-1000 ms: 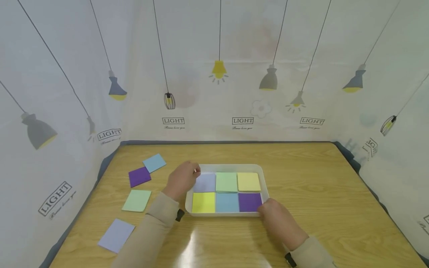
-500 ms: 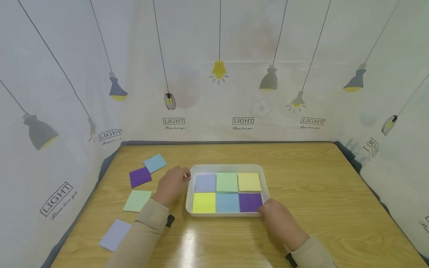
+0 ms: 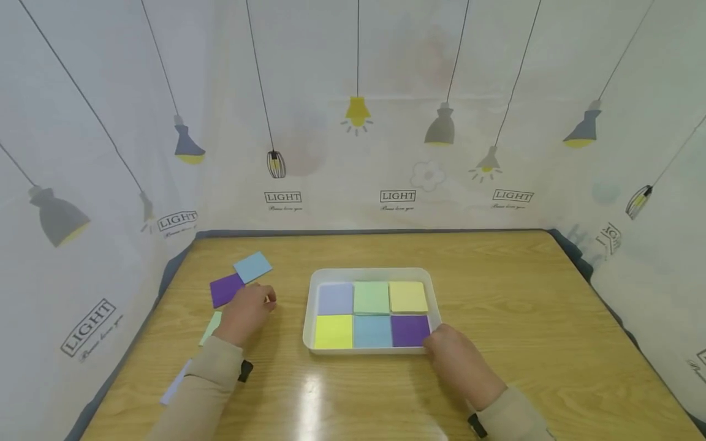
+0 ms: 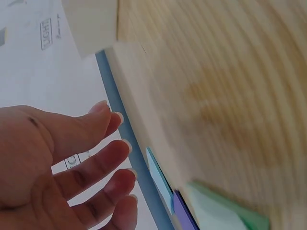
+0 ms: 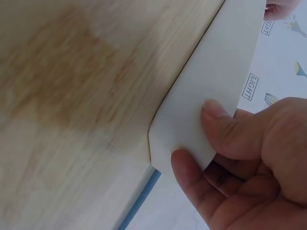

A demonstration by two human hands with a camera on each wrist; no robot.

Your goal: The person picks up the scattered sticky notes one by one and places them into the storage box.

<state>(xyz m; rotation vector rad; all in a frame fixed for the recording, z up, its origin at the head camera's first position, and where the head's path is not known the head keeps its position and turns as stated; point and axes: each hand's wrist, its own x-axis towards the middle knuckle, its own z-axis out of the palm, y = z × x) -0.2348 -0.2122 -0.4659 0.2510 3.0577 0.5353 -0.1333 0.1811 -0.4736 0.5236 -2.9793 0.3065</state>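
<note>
A white rectangular tray (image 3: 364, 351) sits mid-table. Inside lie two rows of square paper pads like sticky notes: lavender (image 3: 335, 299), green (image 3: 371, 297) and pale yellow (image 3: 408, 297) behind, bright yellow (image 3: 333, 331), blue (image 3: 372, 331) and purple (image 3: 410, 331) in front. My right hand (image 3: 463, 366) grips the tray's front right corner; in the right wrist view its thumb and a finger lie against the outer wall. Away from the tray on the left, my left hand (image 3: 246, 311) hangs over the table beside a purple pad (image 3: 225, 290), fingers loosely bent, holding nothing.
Farther back on the left lies a blue pad (image 3: 252, 267) touching the purple one. A green pad (image 3: 209, 329) and a lavender pad (image 3: 175, 384) are partly hidden by my left hand and sleeve. A lamp-printed cloth (image 3: 353, 159) encloses the table on three sides.
My left hand has moved left, from over the tray's back left edge to beside the loose pads. My right hand stays on the tray corner, and the tray has kept its place.
</note>
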